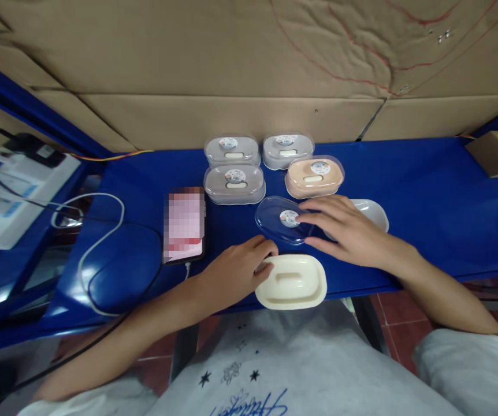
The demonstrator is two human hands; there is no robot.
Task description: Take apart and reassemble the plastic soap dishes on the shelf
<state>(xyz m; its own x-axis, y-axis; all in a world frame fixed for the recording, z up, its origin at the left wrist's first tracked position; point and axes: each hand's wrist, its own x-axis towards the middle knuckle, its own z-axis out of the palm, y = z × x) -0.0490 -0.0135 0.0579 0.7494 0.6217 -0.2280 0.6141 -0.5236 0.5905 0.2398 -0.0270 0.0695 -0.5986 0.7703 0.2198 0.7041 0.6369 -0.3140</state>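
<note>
My left hand (253, 261) is closed on the left rim of a cream oval dish (301, 283), pinching it at the table's front edge. A raised bar runs along the middle of this dish. Just behind it lies a clear oval lid (270, 219) with a round white label (289, 218). My right hand (339, 228) reaches over the lid's right side with fingers spread, the fingertips at its edge and label. Partly hidden behind that hand is a white oval dish (372, 214).
Several lidded oval boxes stand farther back, grey ones (235, 185) and a peach one (316, 178). On the left, a phone (184, 225) lies plugged in beside a looping white cable (85, 260). Cardboard (231, 58) walls the back of the blue table (426, 202); a carton (495, 153) sits far right.
</note>
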